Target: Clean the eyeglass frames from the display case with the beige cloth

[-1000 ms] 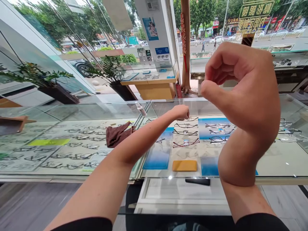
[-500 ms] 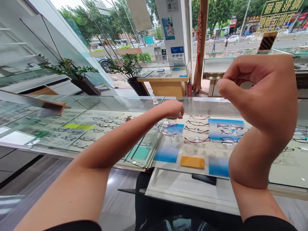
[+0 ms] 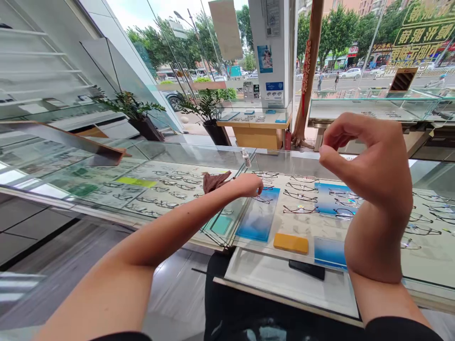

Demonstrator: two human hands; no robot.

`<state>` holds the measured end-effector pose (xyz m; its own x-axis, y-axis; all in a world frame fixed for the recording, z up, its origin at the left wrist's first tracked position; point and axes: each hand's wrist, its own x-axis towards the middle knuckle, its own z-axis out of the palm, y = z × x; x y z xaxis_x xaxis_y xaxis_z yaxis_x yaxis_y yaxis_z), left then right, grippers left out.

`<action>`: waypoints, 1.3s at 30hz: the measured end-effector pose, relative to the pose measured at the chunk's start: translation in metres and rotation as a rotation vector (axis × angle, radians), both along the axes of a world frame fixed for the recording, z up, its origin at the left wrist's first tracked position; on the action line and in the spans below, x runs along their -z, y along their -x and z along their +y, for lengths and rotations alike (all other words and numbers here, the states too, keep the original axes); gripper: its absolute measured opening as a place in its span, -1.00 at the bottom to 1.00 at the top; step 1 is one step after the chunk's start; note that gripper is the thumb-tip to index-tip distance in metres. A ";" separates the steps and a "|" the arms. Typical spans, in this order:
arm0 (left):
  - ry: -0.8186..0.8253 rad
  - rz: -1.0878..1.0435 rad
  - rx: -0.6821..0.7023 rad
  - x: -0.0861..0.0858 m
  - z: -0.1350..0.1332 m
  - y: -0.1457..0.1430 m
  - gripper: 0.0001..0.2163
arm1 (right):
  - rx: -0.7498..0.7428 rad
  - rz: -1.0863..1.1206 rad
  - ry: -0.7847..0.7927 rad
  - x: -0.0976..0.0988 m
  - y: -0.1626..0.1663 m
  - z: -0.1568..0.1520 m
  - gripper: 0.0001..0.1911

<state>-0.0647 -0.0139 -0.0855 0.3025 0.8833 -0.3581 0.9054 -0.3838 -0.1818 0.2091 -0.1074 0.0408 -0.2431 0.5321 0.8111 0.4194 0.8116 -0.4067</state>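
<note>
My left hand (image 3: 250,184) reaches out over the glass counter (image 3: 249,244), its fingers curled closed; whatever they hold, if anything, I cannot make out. Just behind that wrist lies a crumpled brown cloth (image 3: 214,181), partly hidden by the forearm. Beyond it a small white spray bottle (image 3: 246,157) stands upright. My right hand (image 3: 369,161) is raised on the right, nearer the camera, with thumb and fingers bent together in a pinch. No object shows clearly in it. Rows of eyeglasses (image 3: 301,209) lie in the display between and below the hands.
An orange-yellow case (image 3: 290,243) rests near the counter's front edge, left of a blue sheet (image 3: 330,252). Below, a dark flat object (image 3: 306,269) lies in a white drawer (image 3: 263,270). A slanted brown board (image 3: 85,142) stands on the left counter; potted plants (image 3: 216,132) stand beyond.
The view has swung slightly left and up, so the brown cloth and spray bottle show more fully. My right hand sits lower in view; both hands keep their curled shape.
</note>
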 end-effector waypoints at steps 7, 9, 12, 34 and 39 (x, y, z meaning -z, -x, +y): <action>-0.016 -0.162 -0.006 0.004 -0.002 0.008 -0.81 | -0.064 0.089 -0.058 0.005 0.007 -0.004 -0.83; -0.005 -0.249 -0.008 0.002 -0.002 0.011 -0.88 | -0.089 0.124 -0.017 0.013 0.011 0.010 -0.84; 0.028 -0.432 0.002 -0.002 0.002 0.015 -0.96 | -0.044 0.112 0.100 0.037 0.017 0.039 -0.83; 0.061 -1.874 -0.135 0.041 0.007 -0.058 -0.69 | -0.322 0.421 0.791 0.159 0.016 0.088 -0.89; 0.173 -1.925 -0.168 0.040 -0.008 -0.059 -0.71 | -0.351 0.424 0.827 0.155 0.020 0.078 -0.96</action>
